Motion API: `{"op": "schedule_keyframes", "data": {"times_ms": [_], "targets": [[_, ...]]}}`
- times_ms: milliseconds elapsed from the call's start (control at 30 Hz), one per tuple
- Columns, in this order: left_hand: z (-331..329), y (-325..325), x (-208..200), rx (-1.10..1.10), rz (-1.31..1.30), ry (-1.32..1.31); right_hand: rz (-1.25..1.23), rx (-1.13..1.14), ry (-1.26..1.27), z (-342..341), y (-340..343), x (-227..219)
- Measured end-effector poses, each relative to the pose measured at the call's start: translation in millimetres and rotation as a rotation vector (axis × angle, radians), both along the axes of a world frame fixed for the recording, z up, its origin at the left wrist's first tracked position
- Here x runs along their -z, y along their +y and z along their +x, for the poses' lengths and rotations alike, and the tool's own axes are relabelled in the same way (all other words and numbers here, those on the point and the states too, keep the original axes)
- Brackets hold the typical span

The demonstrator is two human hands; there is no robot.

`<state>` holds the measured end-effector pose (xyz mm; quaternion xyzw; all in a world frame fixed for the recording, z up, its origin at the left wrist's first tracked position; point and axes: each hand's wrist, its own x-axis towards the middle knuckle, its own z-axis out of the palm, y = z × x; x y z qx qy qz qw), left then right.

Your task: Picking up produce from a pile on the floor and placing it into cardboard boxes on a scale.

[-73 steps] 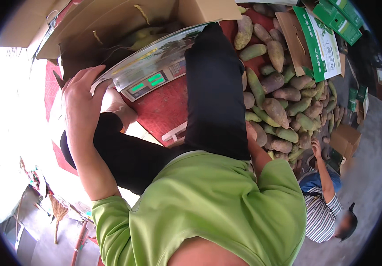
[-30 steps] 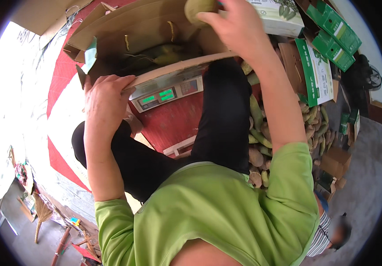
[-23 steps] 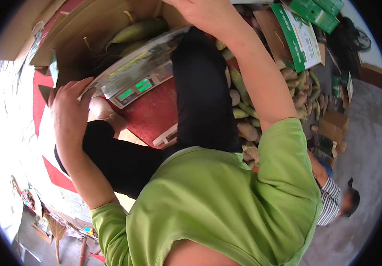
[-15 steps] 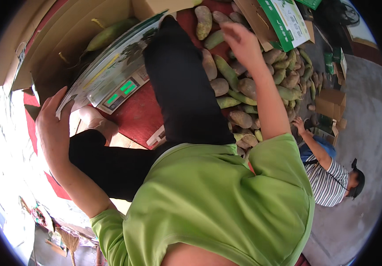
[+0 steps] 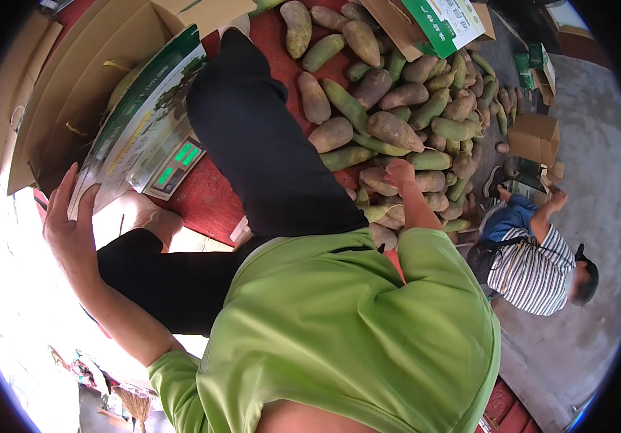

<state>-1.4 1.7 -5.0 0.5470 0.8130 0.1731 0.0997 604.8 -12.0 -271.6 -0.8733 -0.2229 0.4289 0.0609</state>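
My left hand (image 5: 71,224) is at the near edge of an open cardboard carton (image 5: 134,137) with a green and white printed side. Its thumb and fingers lie on either side of the edge, gripping it. Down at the right, my right hand (image 5: 400,175) reaches into a heap of green and brownish vegetables (image 5: 397,130) that look like large radishes. Its fingers are curled against the heap; what they hold, if anything, is hidden. A scale display (image 5: 175,166) with lit green digits stands against the carton's side, close to my leg.
Another open carton (image 5: 444,25) stands beyond the heap. To the right, a person in a striped shirt (image 5: 530,270) sits low near a brown box (image 5: 534,137). My black-trousered leg (image 5: 267,137) lies between the scale and the heap, over red flooring (image 5: 213,198). A broom (image 5: 134,408) is at lower left.
My right hand has come down and nearer to my body, from above the far vegetables to the near part of the heap. My left hand remains on the carton edge. The view has shifted.
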Motion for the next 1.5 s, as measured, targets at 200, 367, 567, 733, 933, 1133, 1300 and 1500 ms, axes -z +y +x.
{"op": "schedule_keyframes", "data": {"times_ms": [200, 367, 567, 733, 933, 1133, 1300, 1500], "targets": [[4, 4, 0, 0.037, 0.027, 0.051, 0.146, 0.314, 0.103, 22, 7, -2], [7, 6, 1, -0.025, 0.037, -0.016, 0.169, 0.253, 0.218, 32, 27, 1], [2, 6, 4, 0.012, 0.014, 0.041, 0.292, -0.088, -0.126, 92, 27, 41], [3, 4, 2, 0.039, 0.053, -0.020, 0.286, 0.041, -0.084, 75, 33, 48], [7, 8, 2, 0.056, 0.069, -0.047, 0.295, 0.443, 0.180, 88, 45, 22], [10, 7, -1, 0.051, 0.106, -0.083, 0.324, 0.563, 0.279, 86, 46, 16], [11, 7, -2, 0.073, 0.101, -0.064, 0.303, 0.470, 0.153, 75, 39, 7], [11, 8, -5, 0.077, 0.090, -0.048, 0.354, 0.245, -0.023, 40, 13, -4]]}}
